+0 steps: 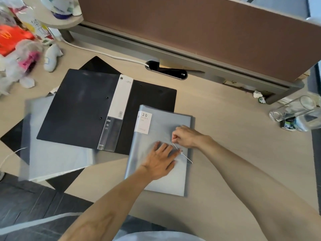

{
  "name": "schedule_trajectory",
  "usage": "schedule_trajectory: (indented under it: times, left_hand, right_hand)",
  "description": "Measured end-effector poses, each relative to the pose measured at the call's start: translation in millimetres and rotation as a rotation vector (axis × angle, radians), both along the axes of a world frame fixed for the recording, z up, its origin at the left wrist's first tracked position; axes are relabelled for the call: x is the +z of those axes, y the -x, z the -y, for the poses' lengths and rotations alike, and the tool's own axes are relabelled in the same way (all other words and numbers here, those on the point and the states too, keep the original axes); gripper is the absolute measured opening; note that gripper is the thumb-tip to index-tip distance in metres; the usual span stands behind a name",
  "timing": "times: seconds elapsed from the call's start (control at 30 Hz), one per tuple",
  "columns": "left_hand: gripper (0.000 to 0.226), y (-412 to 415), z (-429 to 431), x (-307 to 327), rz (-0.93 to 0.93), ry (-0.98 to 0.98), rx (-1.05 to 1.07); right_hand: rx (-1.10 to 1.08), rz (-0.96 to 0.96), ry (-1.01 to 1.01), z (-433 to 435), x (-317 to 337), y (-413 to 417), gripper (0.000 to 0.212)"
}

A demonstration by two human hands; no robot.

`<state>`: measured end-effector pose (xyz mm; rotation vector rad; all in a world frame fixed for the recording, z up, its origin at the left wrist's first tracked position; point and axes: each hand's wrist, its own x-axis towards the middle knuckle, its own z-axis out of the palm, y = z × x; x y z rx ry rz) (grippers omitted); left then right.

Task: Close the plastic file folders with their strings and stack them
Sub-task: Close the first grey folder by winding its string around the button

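Translucent pale-blue plastic folder (161, 153), rectangular with a white "20" label, lies flat on the matte light-wood desk (225, 136), its left edge overlapping an open black folder (83, 108). Left hand (160, 160) pressed flat on the cover, fingers spread, grasping nothing. Right hand (185, 137) clenched, pinching a thin white string (182, 153) pulled taut across the cover.
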<state>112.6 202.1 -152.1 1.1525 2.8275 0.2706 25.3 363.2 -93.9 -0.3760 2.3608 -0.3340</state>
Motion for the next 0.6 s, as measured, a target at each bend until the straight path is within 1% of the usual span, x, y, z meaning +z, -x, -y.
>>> schedule_trajectory:
  times: [0.1,0.23,0.4,0.5,0.6]
  left_hand:
    - [0.046,-0.8,2.0,-1.2,0.012,-0.027,0.004]
    - [0.046,-3.2,6.8,-6.6,0.024,-0.013,-0.002]
    - [0.046,-5.2,7.3,-6.0,0.026,-0.002,0.005]
    - [0.045,-2.3,6.2,-2.2,0.027,-0.026,0.001]
    - [0.044,0.3,2.5,1.6,0.008,-0.032,0.002]
  right_hand:
    - [0.034,-0.043,-0.039,-0.9,-4.3,1.9,0.012]
    - [0.109,-0.112,-0.036,-1.1,-6.2,-0.5,0.015]
    - [0.153,-0.191,-0.032,-5.0,-8.3,-3.6,0.019]
    - [0.144,-0.229,-0.042,-12.6,-6.9,-2.9,0.019]
    - [0.096,-0.197,-0.028,-18.2,-6.6,-4.6,0.018]
